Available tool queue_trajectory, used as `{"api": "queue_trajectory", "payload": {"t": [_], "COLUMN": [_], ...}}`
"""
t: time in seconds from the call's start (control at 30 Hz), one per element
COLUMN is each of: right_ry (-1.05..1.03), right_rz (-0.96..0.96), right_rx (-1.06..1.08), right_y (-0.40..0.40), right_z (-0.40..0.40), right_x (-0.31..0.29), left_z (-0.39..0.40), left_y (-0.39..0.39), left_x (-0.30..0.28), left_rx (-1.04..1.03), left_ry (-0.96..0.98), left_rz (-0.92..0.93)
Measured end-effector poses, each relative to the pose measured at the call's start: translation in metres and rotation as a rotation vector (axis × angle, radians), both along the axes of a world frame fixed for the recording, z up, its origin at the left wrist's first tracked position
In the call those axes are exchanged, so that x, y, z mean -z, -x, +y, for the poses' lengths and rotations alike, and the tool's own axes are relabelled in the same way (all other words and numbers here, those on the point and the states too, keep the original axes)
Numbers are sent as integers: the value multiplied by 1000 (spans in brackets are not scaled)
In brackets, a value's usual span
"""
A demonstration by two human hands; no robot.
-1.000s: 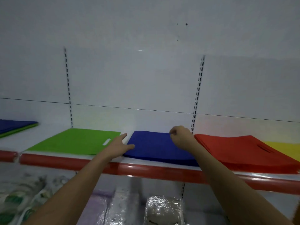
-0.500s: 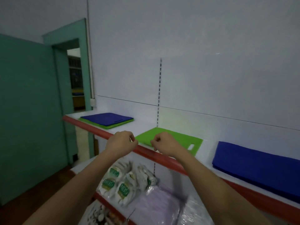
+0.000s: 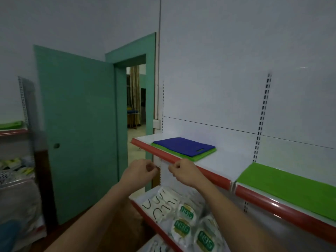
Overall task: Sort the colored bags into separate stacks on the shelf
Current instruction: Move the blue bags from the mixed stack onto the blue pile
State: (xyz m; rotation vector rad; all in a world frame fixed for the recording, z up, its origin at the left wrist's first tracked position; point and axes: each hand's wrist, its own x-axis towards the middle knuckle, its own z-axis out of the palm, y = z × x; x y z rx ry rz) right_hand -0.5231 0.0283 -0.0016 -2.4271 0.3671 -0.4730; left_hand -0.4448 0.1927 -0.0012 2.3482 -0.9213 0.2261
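A blue bag [image 3: 183, 146] lies flat on top of a green bag [image 3: 203, 156] at the left end of the white shelf [image 3: 221, 160], which has a red front rim. Further right on the same shelf lies a separate green stack [image 3: 283, 186]. My left hand [image 3: 139, 172] and my right hand [image 3: 183, 171] hover side by side just below and in front of the red rim, under the blue-on-green pile. Both hands have curled fingers and hold nothing. Neither hand touches a bag.
A lower shelf [image 3: 145, 195] carries packets of N95 masks [image 3: 185, 211]. An open green door [image 3: 80, 128] and doorway [image 3: 135, 99] stand to the left. Another rack [image 3: 16, 131] with a green item is at the far left.
My view has swung left along the shelf, from the blue and red stacks to its left end. Both hands left the blue stack, curled up and moved left below the blue-on-green pile.
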Motion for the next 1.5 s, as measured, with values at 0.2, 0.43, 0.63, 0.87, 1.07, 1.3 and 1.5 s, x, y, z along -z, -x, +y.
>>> {"api": "queue_trajectory", "payload": {"t": [0.2,0.43,0.63,0.87,1.07,1.3,1.5], "right_ry": [-57,-175,-183,-64,25,-92,-60], "right_rz": [-24,-151,-337,-420,-324,-215,-164], "right_rx": [31,146,336,600,952,1055,1063], "right_y": [-62,-111,-169,-189,-178,-178,-181], "right_z": [18,-17,-62,-115,-158,-165,-161], "right_x": [21,35,30,23,39,50,48], "left_z": [18,4,-53,-125,-189,-239,-246], "left_y": [-60,-138,-210,-292,-348,-411,-421], "left_x": [24,45,42,44,33,40,56], "left_rx": [49,129,252,325,310,360,403], "left_ry": [126,278,322,474,479,-17,51], "left_rz": [51,142,186,227,125,180,159]}}
